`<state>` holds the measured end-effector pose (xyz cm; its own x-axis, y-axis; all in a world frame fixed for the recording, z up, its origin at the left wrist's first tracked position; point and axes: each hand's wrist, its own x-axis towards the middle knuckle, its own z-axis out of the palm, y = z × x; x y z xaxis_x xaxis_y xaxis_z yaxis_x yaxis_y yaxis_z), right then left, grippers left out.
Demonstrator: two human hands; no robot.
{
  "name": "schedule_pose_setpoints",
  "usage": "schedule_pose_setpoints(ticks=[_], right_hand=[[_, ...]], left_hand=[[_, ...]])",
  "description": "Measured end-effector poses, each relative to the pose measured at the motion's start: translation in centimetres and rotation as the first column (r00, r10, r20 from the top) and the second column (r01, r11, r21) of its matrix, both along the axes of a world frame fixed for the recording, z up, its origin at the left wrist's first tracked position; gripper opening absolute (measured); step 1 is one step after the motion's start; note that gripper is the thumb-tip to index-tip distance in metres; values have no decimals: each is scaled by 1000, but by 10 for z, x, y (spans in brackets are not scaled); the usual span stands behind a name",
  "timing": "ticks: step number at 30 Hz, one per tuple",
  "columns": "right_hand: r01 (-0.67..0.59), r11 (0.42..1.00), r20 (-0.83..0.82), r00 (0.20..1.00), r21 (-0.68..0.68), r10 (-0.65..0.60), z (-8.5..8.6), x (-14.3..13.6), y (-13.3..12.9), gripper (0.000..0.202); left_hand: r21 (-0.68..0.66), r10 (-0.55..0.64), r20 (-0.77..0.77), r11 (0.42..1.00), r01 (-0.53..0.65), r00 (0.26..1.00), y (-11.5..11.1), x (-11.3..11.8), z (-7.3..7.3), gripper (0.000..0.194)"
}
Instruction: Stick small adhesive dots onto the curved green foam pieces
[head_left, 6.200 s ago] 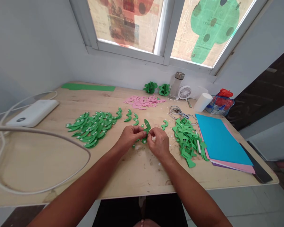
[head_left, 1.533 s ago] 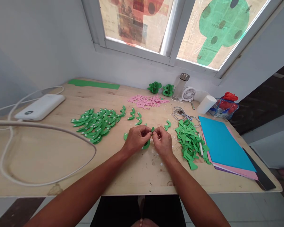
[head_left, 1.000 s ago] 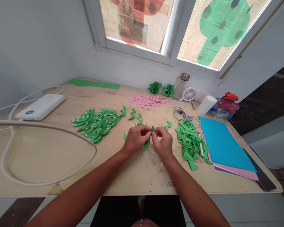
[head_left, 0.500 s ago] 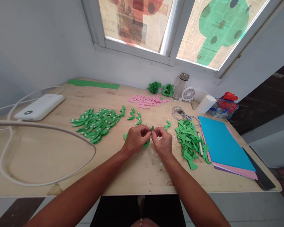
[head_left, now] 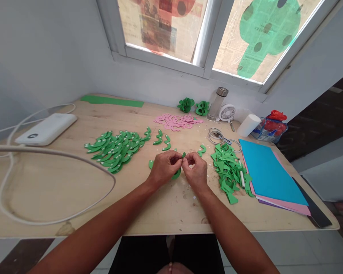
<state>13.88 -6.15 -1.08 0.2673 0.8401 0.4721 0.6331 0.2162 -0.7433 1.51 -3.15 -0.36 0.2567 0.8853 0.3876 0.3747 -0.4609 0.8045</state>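
Note:
My left hand (head_left: 166, 165) and my right hand (head_left: 195, 167) meet over the middle of the table, fingertips pinched together. Between them is a small green paper piece (head_left: 183, 155), mostly covered by the fingers. Another green curved cutout (head_left: 176, 174) shows just below my left hand. Close by lie more wavy green cutouts, one behind my right hand (head_left: 201, 150) and one beyond my left (head_left: 166, 142). To the left spreads a pile of green curved cutouts (head_left: 117, 150) with small white patches on them.
Green paper scraps (head_left: 227, 167) with a white marker (head_left: 242, 179) lie right of my hands, beside blue sheets (head_left: 270, 171). Pink cutouts (head_left: 178, 121), green paper ornaments (head_left: 186, 104), a bottle (head_left: 218, 102) and a small fan (head_left: 226, 112) stand farther back. A white power bank (head_left: 47, 129) and cable are left.
The hands keep almost the same pinch on the green piece. The whole view has shifted very slightly; nothing else has visibly moved.

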Motion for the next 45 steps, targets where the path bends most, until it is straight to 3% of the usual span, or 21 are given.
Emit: schedule_pose_setpoints(ticks=[24,36,45], right_hand=[[33,999,-11,999,2,-33,0,-2,-1,6],[54,998,-14,998,-11,-54,-2,0,1,5],[-60,997,-134,990,-47,53,2,4,0,13]], left_hand=[[-16,7,15,1000,-7,1000,-1,0,0,12],[-254,-15,257,964,82,966,1,2,2,12],[-494,36,445,843,212,895,2,0,11,19]])
